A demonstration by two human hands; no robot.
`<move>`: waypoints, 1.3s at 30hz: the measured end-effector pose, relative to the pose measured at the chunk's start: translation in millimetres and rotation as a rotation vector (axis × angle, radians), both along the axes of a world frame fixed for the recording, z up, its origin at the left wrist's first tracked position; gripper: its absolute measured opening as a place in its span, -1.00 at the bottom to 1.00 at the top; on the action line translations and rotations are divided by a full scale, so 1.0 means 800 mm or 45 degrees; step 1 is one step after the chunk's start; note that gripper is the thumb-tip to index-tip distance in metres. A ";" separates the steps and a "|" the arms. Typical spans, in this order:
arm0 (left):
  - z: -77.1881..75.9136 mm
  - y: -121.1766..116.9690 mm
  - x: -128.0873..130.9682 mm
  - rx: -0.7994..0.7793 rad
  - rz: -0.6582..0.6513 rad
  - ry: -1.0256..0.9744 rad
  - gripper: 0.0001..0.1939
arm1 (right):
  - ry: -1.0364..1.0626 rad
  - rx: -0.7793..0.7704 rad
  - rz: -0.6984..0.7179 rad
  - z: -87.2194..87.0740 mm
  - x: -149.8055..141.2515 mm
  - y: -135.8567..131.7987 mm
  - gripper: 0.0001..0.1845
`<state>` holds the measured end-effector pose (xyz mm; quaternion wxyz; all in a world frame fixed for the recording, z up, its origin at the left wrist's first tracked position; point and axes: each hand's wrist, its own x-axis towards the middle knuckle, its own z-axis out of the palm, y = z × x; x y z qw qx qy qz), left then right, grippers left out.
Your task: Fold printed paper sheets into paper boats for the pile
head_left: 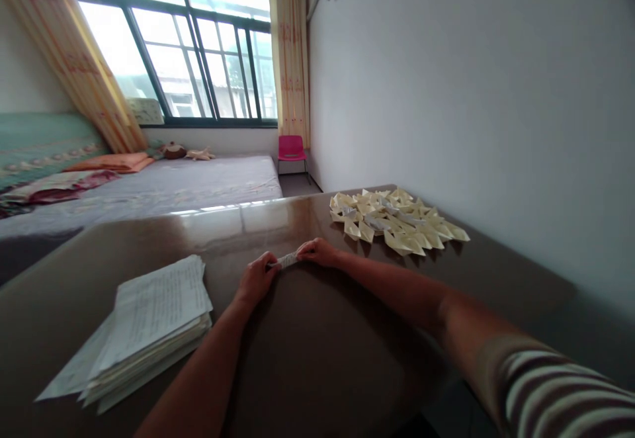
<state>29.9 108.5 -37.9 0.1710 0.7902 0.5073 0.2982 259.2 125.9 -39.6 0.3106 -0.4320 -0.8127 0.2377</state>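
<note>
Between my two hands, just over the middle of the brown table, is a narrow folded strip of printed paper (288, 261). My left hand (258, 275) pinches its left end, thumb and fingers closed. At the other end my right hand (317, 251) grips the paper with bent fingers. Parts of both ends are hidden by the fingers. Left of my left forearm lies a thick stack of printed sheets (159, 306), its edges uneven. Beyond my right hand, a group of folded paper boats (397, 219), mostly cream with a few white, covers the table's far right part.
The glossy brown table (307, 358) runs along a white wall (446, 94) on the right. Past its far edge stand a bed (223, 176) with pillows and a pink chair (292, 149) below a curtained window (198, 61).
</note>
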 end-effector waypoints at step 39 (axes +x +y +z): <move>0.108 -0.103 -0.195 -0.393 0.409 0.460 -0.39 | -0.074 0.347 0.050 -0.020 0.028 -0.102 -0.78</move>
